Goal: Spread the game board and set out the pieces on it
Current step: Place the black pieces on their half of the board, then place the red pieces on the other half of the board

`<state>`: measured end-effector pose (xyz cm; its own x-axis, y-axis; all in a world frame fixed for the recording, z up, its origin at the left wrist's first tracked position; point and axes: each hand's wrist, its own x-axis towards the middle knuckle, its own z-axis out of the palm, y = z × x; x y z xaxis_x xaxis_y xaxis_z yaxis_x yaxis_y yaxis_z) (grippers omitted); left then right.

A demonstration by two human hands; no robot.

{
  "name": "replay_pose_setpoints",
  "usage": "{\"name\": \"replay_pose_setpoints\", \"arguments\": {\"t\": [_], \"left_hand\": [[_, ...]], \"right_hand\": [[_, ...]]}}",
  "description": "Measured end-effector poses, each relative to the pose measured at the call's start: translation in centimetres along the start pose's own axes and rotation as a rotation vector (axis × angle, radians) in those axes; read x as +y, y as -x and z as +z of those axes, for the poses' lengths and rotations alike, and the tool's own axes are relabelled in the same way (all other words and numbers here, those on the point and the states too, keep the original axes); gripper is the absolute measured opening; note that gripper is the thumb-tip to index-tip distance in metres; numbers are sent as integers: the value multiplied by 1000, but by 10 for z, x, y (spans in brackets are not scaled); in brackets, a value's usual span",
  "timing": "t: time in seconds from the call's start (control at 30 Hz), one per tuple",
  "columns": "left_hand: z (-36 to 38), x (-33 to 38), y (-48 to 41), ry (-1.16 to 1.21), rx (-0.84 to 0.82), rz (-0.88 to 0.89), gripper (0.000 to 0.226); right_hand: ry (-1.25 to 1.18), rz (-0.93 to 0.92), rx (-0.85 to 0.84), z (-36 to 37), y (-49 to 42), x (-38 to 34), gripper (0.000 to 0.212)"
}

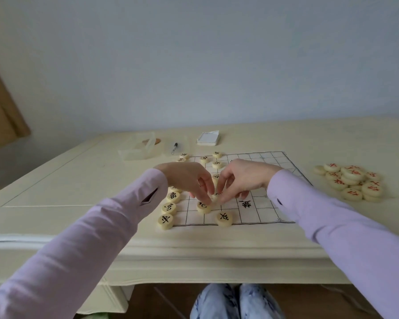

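Observation:
A white cloth game board [260,210] with a black grid lies spread on the table. Several cream round pieces with black characters stand on its left part, among them one near the front edge [224,218] and a column along the left border [165,221]. My left hand [189,178] and my right hand [242,178] meet over the board's middle left. My left fingertips rest on a black-marked piece [203,207]. My right fingertips pinch a small piece [215,197] right beside it. A pile of red-marked pieces [352,181] lies off the board to the right.
A clear plastic box with its lid [139,149], a pen [174,148] and a small spiral notepad [208,138] lie behind the board. The cream table [55,180] has a raised front edge; a wall stands behind it. My knees show below.

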<state>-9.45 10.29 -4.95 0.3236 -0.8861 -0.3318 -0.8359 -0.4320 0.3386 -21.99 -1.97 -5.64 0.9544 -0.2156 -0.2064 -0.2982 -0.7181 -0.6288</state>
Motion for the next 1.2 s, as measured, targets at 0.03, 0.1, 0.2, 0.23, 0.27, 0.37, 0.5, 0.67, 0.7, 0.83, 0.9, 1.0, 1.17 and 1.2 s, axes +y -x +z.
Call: {"name": "replay_pose_setpoints", "arguments": {"t": [0.03, 0.1, 0.2, 0.23, 0.27, 0.37, 0.5, 0.67, 0.7, 0.83, 0.9, 1.0, 1.17, 1.2], "left_hand": [[1, -1, 1, 2, -17, -3, 23], [2, -3, 2, -18, -43, -13, 27], [5, -3, 2, -53, -67, -17, 31], [5, -2, 1, -61, -70, -16, 32], [6, -2, 1, -69, -70, -16, 32], [7, -1, 2, -80, -74, -20, 33], [8, -1, 1, -54, -86, -22, 34], [8, -4, 2, -40, -90, -16, 35], [7, -4, 2, -37, -88, -13, 35], [-2, 3, 8, -20, -5, 34, 29], [-10, 18, 6, 24, 82, 91, 28], [-14, 57, -15, 65, 158, 185, 26], [-2, 132, -69, 20, 81, 327, 29], [1, 144, -79, -5, 62, 341, 31]], "right_hand": [[16, 3, -57, 1, 4, -1, 28], [60, 26, -141, 3, 9, -1, 34], [111, 60, -196, 10, 11, 0, 32], [119, 62, -198, 11, 10, 0, 31], [118, 63, -198, 13, 9, 1, 30], [113, 59, -202, 14, 9, 2, 30], [120, 64, -200, 14, 9, 3, 28], [117, 72, -204, 15, 7, 4, 27], [111, 73, -208, 15, 7, 4, 28], [55, 52, -146, 0, 20, 5, 37], [-24, 46, -13, -17, 29, 13, 34], [-171, 70, 282, -42, 44, 41, 25], [-145, 243, 673, -74, 69, 108, 17], [-97, 291, 725, -81, 73, 121, 16]]}}
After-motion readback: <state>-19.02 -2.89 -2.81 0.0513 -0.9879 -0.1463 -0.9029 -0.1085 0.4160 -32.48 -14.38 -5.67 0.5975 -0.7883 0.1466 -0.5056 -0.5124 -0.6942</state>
